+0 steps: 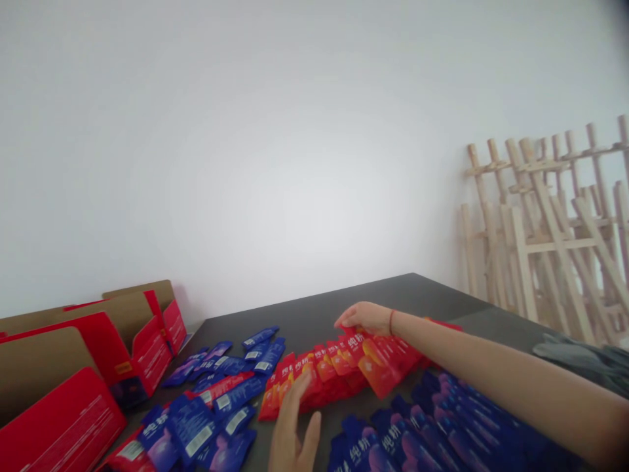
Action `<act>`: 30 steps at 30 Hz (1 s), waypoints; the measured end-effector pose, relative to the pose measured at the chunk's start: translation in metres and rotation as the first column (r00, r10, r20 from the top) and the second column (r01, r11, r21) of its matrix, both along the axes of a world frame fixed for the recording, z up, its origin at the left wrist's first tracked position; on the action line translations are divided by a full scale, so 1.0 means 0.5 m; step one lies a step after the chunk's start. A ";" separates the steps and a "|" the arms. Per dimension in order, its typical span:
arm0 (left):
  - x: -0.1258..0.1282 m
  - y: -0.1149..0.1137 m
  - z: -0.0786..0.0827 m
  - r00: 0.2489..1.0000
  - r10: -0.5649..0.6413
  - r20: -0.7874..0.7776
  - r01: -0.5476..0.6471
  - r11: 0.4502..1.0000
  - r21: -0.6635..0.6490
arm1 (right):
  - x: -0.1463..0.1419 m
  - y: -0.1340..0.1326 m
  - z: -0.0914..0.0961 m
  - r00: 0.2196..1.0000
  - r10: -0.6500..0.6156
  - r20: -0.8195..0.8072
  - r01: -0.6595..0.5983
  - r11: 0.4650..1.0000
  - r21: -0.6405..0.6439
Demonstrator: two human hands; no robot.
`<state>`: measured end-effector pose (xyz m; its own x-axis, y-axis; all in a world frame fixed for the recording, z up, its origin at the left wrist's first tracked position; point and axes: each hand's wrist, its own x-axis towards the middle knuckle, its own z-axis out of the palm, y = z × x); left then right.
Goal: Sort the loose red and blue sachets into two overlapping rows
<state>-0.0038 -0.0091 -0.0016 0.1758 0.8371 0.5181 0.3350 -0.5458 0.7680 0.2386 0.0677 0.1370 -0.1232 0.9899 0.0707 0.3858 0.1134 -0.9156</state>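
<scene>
On the dark tabletop (388, 296), the red pouch row (324, 368) and blue pouch row (417, 440) look pretty much lined up, right hand (366, 316) grip seemingly pinching a red pouch (356, 342), left hand (291, 438) loosely open, apparently empty, but that messy, mostly blue pile (191, 426) looks undone.

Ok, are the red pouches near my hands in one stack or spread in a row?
Spread in an overlapping row: the red pouches fan across the dark table, many printed fronts showing.
</scene>
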 end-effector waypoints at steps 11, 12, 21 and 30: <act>0.051 -0.057 0.021 0.741 -0.015 0.671 0.503 0.675 -0.540 | -0.139 -0.109 -0.061 0.876 0.389 -0.286 -0.445 0.880 -0.167; 0.043 -0.059 0.024 0.737 -0.022 0.675 0.519 0.658 -0.545 | -0.133 -0.109 -0.057 0.894 0.416 -0.168 -0.437 0.892 -0.113; 0.030 -0.047 0.030 0.783 -0.094 0.615 0.459 0.755 -0.469 | -0.119 -0.109 -0.067 0.915 0.318 0.249 -0.357 0.925 0.129; 0.024 -0.035 0.013 0.809 -0.073 0.583 0.420 0.764 -0.489 | -0.137 -0.100 -0.082 0.930 0.246 0.272 -0.302 0.935 0.188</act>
<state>0.0080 -0.0265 0.0050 0.2818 0.9590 0.0296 -0.2732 0.0506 0.9606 0.1700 0.0178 0.0959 -0.4284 0.8767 0.2188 0.5152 0.4359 -0.7380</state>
